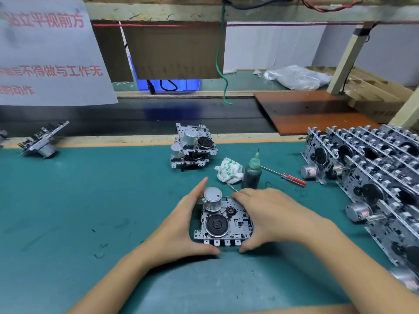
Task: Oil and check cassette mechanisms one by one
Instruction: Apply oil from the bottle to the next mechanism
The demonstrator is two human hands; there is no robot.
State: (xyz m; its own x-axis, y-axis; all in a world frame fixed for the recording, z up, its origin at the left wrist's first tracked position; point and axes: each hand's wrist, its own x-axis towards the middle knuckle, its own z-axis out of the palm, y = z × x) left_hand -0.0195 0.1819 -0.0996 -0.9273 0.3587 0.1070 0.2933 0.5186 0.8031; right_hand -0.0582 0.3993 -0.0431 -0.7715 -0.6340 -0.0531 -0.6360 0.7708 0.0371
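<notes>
A metal cassette mechanism [223, 225] with a silver motor can and a black flywheel sits on the green mat [90, 200] in front of me. My left hand [181, 227] grips its left side, fingers up by the motor and thumb under the front edge. My right hand [267, 216] grips the right side, fingers over the top edge, thumb at the front. A dark oil bottle [251, 172] with a green needle tip stands just behind the mechanism.
Two stacked mechanisms [192, 147] stand at the mat's far edge. Rows of several mechanisms [371, 168] fill the right side. A crumpled cloth [229, 169] and a red-handled screwdriver [291, 177] lie by the bottle. One lone mechanism [43, 139] lies far left by the conveyor belt [136, 118].
</notes>
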